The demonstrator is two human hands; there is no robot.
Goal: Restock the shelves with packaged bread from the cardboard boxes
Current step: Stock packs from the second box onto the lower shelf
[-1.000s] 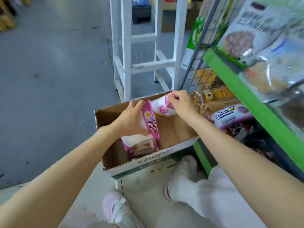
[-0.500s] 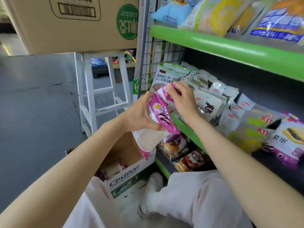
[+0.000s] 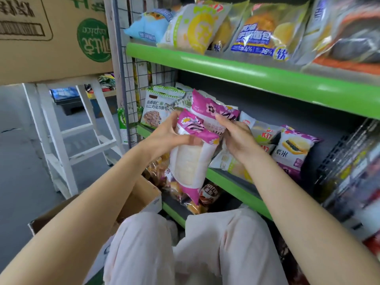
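Left hand grips one pink-and-white plastic bread packet at frame centre, right hand pinches a second, splitting them to slot onto green-edged middle shelf.

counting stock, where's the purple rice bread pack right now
In the head view the purple rice bread pack stands on the middle green shelf, to the right of the right hand and beside the orange-lettered packs.

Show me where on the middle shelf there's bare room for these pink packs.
Bare dark shelf shows right of the purple pack, up to the black rack. Crowded: green packs at the left end, KIT packs behind the right hand.
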